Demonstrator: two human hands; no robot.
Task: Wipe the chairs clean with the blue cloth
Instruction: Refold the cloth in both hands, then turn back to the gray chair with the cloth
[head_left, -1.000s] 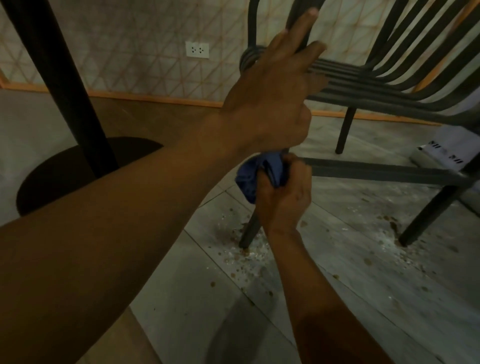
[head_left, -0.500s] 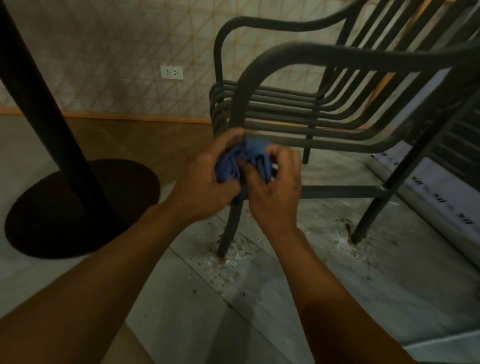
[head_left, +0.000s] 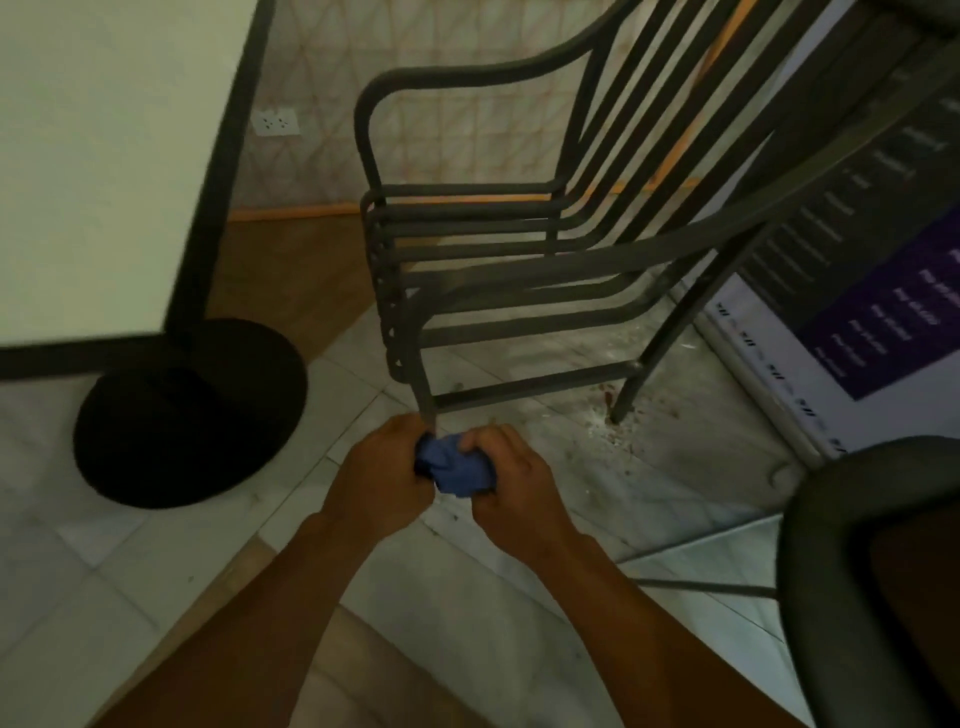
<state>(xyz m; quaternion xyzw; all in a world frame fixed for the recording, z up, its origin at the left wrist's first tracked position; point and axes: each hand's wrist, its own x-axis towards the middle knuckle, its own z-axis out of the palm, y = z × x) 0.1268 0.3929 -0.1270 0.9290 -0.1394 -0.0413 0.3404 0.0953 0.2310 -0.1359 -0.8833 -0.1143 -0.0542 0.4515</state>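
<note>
A dark metal slatted chair (head_left: 483, 244) stands ahead of me on the tiled floor. The blue cloth (head_left: 454, 467) is bunched up between both hands, low in front of the chair's front left leg (head_left: 423, 379). My left hand (head_left: 382, 475) grips the cloth's left side and touches the bottom of that leg. On the cloth's right side my right hand (head_left: 511, 480) is closed. The foot of the leg is hidden behind my hands.
A white table top with a dark edge (head_left: 88, 156) fills the upper left, above its round black base (head_left: 187, 415). A second dark chair's curved arm (head_left: 857, 545) is at the lower right. A printed board (head_left: 857, 332) leans at the right. Debris lies on the floor around the chair legs.
My left hand let go of the chair back and joined the right on the cloth. My view rose, so both hands now sit low at the chair's front leg.
</note>
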